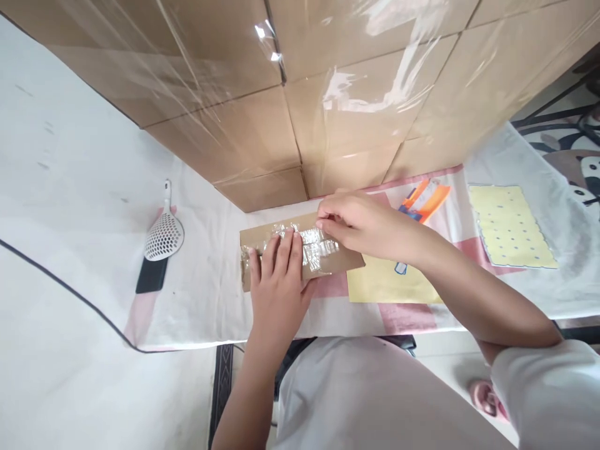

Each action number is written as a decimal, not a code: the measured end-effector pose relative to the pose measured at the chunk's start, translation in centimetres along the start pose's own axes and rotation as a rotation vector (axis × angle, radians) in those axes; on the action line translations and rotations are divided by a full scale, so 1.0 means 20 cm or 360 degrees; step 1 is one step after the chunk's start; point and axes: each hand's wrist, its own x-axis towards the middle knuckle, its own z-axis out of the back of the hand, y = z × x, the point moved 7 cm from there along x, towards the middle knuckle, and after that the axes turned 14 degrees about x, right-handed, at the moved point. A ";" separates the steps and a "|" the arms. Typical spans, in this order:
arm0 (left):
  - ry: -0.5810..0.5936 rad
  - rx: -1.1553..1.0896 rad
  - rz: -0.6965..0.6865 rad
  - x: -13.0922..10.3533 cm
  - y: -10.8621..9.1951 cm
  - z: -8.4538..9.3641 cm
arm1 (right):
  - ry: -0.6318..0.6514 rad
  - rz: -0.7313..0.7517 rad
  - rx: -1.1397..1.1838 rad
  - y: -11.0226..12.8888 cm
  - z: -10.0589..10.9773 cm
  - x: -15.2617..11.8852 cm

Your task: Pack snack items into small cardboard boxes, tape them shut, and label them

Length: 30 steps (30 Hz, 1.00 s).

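A small brown cardboard piece [349, 257], with strips of shiny clear tape [315, 250] across its top, lies on the cloth-covered table. My left hand [279, 281] rests flat on its left part, fingers stretched over the cardboard and tape. Over the far right part, my right hand [354, 219] has thumb and fingertips pinched together near the tape. Whatever sits in that pinch is too small to make out. Beneath my right forearm and beside the cardboard is a yellow sheet [375, 286], with a small blue-edged object [400, 268] on it.
Tall cardboard boxes [337, 137] wrapped in clear film stand just behind. An orange and blue object [426, 200] and a dotted yellow card [509, 225] lie to the right. Leftward, a white perforated skimmer [164, 236] overlaps a dark flat object [150, 275]; a black cable [70, 297] runs nearby.
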 end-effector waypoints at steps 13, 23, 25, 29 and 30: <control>-0.0316 -0.0126 0.0029 -0.02 0.05 -0.01 | 0.0293 0.0031 0.0696 0.33 0.08 -0.09; -0.0396 -0.0043 0.0033 -0.02 0.04 0.01 | 0.0221 -0.0457 -0.0077 0.01 -0.13 0.03; -0.0391 -0.0045 0.0040 -0.03 0.04 0.01 | 0.0205 -0.0458 -0.0230 -0.02 -0.14 0.04; -0.0397 -0.0069 0.0048 -0.03 0.05 0.00 | 0.0241 -0.0458 -0.0280 -0.01 -0.13 0.05; -0.0412 -0.0072 0.0049 -0.03 0.05 0.00 | 0.0243 -0.0451 -0.0305 -0.01 -0.13 0.05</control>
